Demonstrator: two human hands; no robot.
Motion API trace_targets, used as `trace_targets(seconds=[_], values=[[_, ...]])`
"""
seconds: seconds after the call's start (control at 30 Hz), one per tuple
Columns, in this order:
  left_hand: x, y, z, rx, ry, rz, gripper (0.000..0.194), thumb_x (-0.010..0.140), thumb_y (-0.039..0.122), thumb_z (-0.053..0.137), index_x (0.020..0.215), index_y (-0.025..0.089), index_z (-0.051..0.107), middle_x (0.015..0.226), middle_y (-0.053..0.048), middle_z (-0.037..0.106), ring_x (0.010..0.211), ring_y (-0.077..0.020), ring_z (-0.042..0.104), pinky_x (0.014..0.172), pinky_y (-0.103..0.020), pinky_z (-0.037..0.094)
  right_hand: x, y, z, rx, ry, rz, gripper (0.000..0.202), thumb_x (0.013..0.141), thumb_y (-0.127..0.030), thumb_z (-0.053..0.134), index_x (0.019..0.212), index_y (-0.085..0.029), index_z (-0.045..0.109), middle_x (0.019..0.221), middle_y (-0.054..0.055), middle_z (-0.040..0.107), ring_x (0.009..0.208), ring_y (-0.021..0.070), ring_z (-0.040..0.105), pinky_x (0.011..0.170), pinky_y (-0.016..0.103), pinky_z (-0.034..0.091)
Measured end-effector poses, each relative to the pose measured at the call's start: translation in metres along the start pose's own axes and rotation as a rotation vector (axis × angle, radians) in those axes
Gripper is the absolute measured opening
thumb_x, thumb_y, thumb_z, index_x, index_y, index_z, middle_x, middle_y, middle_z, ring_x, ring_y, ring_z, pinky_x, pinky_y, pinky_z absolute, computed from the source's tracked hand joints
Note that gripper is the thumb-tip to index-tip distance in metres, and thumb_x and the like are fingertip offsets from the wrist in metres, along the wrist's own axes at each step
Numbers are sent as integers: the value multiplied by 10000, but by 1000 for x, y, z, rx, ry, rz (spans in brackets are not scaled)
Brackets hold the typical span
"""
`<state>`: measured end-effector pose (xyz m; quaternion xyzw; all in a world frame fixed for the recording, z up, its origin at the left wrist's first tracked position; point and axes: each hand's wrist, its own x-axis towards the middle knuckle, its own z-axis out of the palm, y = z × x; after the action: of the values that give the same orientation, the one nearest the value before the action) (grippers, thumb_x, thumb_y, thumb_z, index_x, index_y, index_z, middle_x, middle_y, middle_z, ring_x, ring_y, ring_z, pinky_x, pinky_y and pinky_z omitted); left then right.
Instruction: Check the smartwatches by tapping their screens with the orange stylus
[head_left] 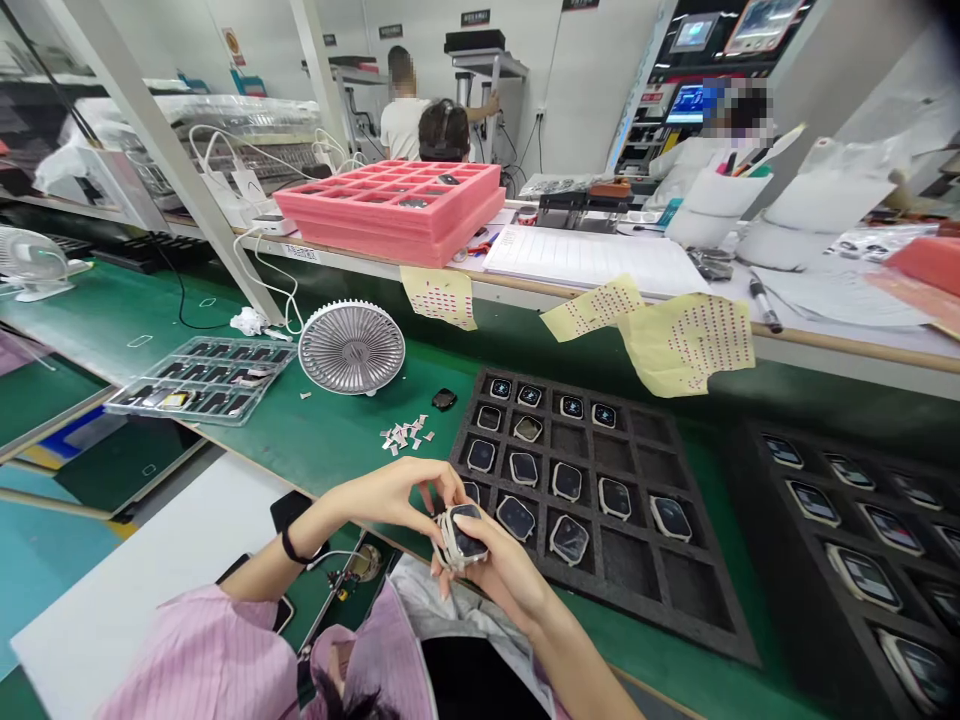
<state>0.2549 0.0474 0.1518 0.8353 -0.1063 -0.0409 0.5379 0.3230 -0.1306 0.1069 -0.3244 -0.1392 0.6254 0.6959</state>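
Between both hands, just above the front edge of the green bench, is a square smartwatch [466, 532] with a dark screen and a pale metal case. My left hand [414, 492] pinches its left side with thumb and fingertips. My right hand [504, 568] grips it from below and the right, the thumb lying across the screen. Fingers hide part of the case, and I cannot make out whether a second pale piece sits beneath. Right beside the hands lies a black foam tray [628, 560] with several similar watches in its compartments; some compartments hold nothing.
A small round fan [352, 347] stands behind my left hand, near scattered small white tabs [406, 434] and a black watch part [444, 399]. A clear plastic tray [202, 380] lies left. Another watch tray [862, 530] is far right. Pink foam trays [390, 215] rest on the shelf.
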Motion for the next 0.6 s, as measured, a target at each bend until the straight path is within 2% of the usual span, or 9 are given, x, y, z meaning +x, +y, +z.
trace_targets(seconds=[0.07,0.13,0.3,0.4,0.5,0.57,0.6], values=[[-2,-3,0,-60,-4,-50,350,692,317,784,912,153,567,1024,-93,653,909,-184,637,744,-268,521,3,3,-1,44,-24,12,235,827,-348,603,950,-148,598,725,36,626,620,187,626,523,309,518],[-3,-5,0,-81,9,-60,387,674,329,796,938,151,575,1000,-88,663,884,-181,644,768,-286,526,4,4,-2,69,-32,31,229,828,-343,603,946,-146,606,725,31,619,602,178,617,520,310,517],[-7,-9,10,-14,66,-22,332,714,354,764,896,140,586,973,-90,683,797,-149,643,717,-254,527,0,5,-1,70,-24,24,289,838,-320,590,1084,-169,588,730,15,612,582,172,606,497,306,510],[-9,-11,16,10,111,-5,310,753,355,732,920,139,584,1014,-102,677,826,-152,643,685,-236,527,0,5,-1,61,-11,20,357,836,-331,591,1157,-175,566,736,21,622,600,185,616,501,311,509],[-11,-21,9,11,138,-32,337,768,377,715,974,145,583,1002,-91,673,868,-169,650,653,-223,519,2,1,-1,49,16,27,504,821,-349,610,1278,-173,493,778,41,649,628,206,635,522,328,510],[-15,-33,-2,155,242,-102,292,808,394,669,956,151,604,963,-69,672,827,-162,651,630,-219,501,4,-4,-3,53,43,18,630,816,-345,613,1380,-182,384,852,63,671,649,218,647,539,346,510],[-18,-41,-8,289,340,-152,262,839,398,629,939,156,619,955,-61,669,810,-159,647,633,-224,494,4,-8,-4,57,56,7,680,819,-340,607,1418,-187,325,891,75,677,657,223,650,544,354,507]])
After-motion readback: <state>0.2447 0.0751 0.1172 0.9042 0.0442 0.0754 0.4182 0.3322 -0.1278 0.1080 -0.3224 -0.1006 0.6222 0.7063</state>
